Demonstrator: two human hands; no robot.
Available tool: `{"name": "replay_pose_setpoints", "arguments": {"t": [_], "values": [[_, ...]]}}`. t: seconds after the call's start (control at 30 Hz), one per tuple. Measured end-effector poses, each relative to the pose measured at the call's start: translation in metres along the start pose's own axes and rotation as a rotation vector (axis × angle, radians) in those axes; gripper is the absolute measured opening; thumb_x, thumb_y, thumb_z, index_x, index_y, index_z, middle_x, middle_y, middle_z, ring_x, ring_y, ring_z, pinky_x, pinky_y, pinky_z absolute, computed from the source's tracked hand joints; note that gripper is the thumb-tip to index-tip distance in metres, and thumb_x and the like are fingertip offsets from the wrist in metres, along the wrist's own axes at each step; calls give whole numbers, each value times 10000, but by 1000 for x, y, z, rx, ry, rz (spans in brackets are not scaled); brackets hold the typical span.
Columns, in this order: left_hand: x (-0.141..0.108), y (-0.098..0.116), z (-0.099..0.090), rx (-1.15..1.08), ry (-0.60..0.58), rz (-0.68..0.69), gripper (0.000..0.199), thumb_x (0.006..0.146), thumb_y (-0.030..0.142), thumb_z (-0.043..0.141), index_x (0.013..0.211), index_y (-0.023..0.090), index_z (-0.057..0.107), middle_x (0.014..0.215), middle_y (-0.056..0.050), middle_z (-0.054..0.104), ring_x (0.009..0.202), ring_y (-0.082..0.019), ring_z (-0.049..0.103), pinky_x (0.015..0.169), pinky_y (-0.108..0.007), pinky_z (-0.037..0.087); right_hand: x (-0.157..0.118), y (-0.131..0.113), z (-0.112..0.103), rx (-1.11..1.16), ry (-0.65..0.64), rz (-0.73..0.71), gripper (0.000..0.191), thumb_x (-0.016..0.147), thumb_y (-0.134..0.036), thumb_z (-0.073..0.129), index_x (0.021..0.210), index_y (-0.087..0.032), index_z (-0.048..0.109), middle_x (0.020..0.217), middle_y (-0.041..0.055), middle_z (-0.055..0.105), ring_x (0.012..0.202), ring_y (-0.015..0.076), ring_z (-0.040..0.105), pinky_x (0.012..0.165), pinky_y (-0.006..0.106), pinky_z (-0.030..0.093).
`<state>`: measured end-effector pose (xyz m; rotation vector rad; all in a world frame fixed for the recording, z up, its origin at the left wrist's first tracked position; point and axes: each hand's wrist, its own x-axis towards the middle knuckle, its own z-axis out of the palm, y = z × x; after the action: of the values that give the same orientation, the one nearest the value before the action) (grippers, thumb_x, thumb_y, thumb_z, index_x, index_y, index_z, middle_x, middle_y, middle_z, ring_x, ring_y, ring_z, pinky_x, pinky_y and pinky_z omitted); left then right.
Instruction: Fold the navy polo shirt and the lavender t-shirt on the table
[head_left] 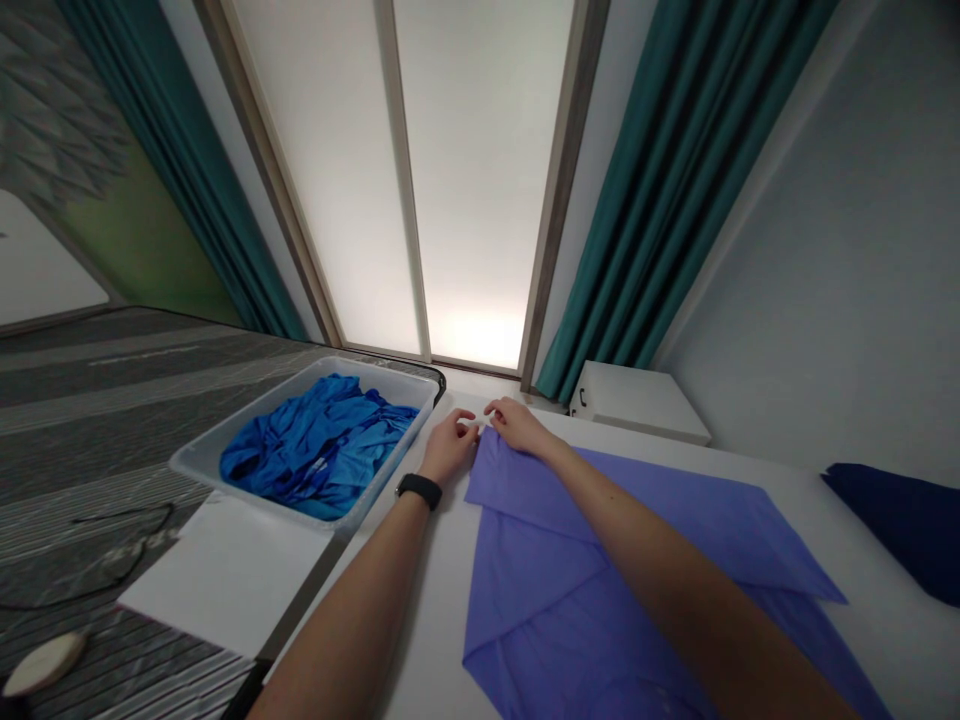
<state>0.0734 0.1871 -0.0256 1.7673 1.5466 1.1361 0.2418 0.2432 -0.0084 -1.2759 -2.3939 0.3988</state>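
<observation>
A purple cloth (540,590) lies on the white table (427,620) with its far part folded over in a band. At the far left corner of that band are both of my hands. My left hand (450,445), below a black wrist band, has curled fingers beside the corner; whether they pinch the fabric is too small to tell. My right hand (517,425) rests over the corner, its thumb and fingers bent towards my left hand. My right forearm crosses above the cloth and hides part of it.
Left of the table, a translucent bin (195,465) holds crumpled blue cloth (322,440). Beneath it is a white board (232,570). A dark blue cloth (900,520) lies at the right edge. A white cabinet (637,400) stands beyond the table.
</observation>
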Motion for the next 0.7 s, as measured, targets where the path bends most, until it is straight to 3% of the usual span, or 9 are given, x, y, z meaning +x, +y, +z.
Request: {"name": "replay_pose_setpoints", "arguments": {"t": [0.17,0.4,0.7], "values": [[0,3,-1,166,-2,13,216,882,244,500,1036,193,642,766,-17,744,739,-169,693,707,-255,474,-35,13,-16,-60,53,-26,320,946,-117,392,1141,-136,646,1068,108,640,1022,193,569,935,315,406],[16,17,5,405,-53,-19,315,927,374,463,1020,216,720,877,-56,750,852,-229,679,763,-306,439,-93,19,-27,-215,-18,-30,370,964,-203,433,1312,-148,547,1203,122,600,1104,231,524,987,361,394],[21,19,6,473,-129,0,269,881,377,528,875,210,739,857,-41,752,802,-211,669,706,-282,419,-108,19,-13,-191,74,-1,356,980,-234,425,1311,-168,540,1230,107,584,1137,224,497,998,365,388]]}}
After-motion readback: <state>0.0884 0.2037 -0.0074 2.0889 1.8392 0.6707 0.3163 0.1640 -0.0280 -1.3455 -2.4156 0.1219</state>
